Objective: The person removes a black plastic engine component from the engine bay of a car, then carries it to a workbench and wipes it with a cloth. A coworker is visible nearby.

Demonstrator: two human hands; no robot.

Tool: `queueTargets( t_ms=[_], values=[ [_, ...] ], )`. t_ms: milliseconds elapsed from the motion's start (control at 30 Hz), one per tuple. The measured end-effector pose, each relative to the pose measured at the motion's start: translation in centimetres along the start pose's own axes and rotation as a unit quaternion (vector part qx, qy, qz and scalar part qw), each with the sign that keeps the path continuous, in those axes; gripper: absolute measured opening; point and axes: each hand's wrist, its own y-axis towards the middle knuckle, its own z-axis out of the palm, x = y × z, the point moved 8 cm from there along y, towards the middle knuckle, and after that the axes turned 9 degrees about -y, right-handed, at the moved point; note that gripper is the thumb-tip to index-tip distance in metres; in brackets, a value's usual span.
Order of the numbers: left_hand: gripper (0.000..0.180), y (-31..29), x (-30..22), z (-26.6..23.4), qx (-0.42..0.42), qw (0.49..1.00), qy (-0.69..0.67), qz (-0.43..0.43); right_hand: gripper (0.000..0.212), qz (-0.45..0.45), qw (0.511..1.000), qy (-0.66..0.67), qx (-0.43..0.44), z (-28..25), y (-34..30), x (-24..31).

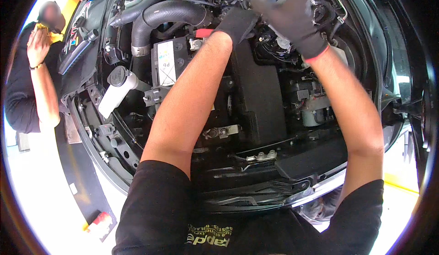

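My left hand (237,24), in a black glove with a red cuff, reaches deep into the engine bay beside the end of a thick black air hose (176,13). Its fingers look curled in; whatever they hold is hidden. My right hand (295,24), in a dark glove, is just right of it and higher, over the wiring and small pipes at the back of the engine. Motion smears its fingers, and something bluish near them is too blurred to name. Below both hands lies a long black cover (260,99).
Left of my left forearm are a battery (167,63) with a white label and a white fluid reservoir (118,90) with a black cap. A metal latch (262,156) sits at the front edge. Another person (41,72) stands at the left, holding a yellow cloth-like thing (55,34).
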Motion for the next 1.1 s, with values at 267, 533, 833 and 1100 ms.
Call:
queueTargets(
  t_ms=[267, 533, 833, 1100],
  values=[
    [0.027, -0.9, -1.9, 0.7, -0.053, 0.985, 0.165, 0.021, 0.062, 0.180, 0.962, 0.182, 0.098, 0.4, 3.1, -9.3],
    [0.047, 0.1, 3.9, -2.8, -0.129, 0.989, 0.076, -0.020, 0.037, 0.197, 0.978, 0.057, -0.031, 2.3, -0.4, -4.7],
    [0.018, 0.1, -4.1, -1.3, 0.032, 0.916, 0.374, 0.141, 0.023, 0.412, 0.860, 0.299, -0.034, 0.6, 1.7, -17.7],
    [0.042, -3.9, -8.1, -10.5, 0.208, 0.913, 0.333, 0.112, 0.030, 0.251, 0.944, 0.210, -0.037, -1.4, 7.4, -12.2]
  ],
)
